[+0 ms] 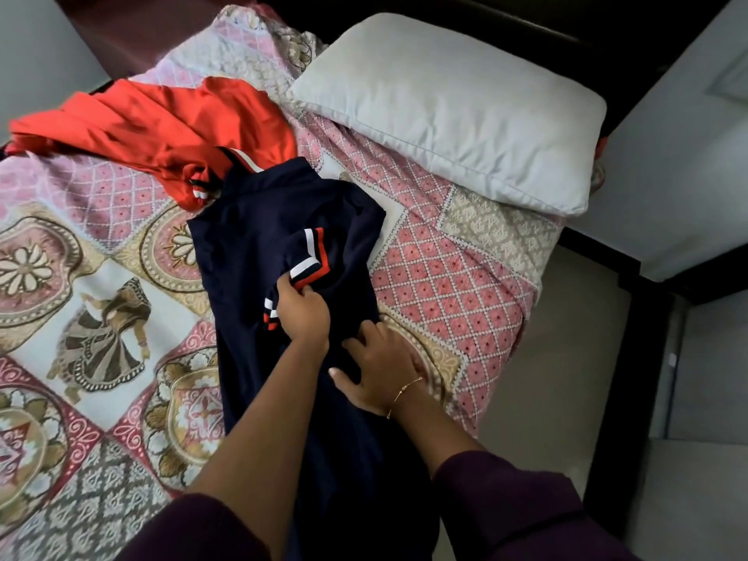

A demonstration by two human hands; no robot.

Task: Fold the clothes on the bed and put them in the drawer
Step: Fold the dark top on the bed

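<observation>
Our right hand (pixel 380 370) presses flat on the navy shirt (pixel 263 244) at frame centre on the bed (pixel 453 277) while our left hand (pixel 301 307) pinches its striped sleeve, so we judge folding barely begun, the red garment (pixel 154 131) upper left untouched, no drawer visible.

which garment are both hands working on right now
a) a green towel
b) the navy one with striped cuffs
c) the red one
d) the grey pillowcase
b: the left hand pinches a striped cuff of the navy garment while the right hand presses on its cloth; the red garment lies untouched behind.
</observation>
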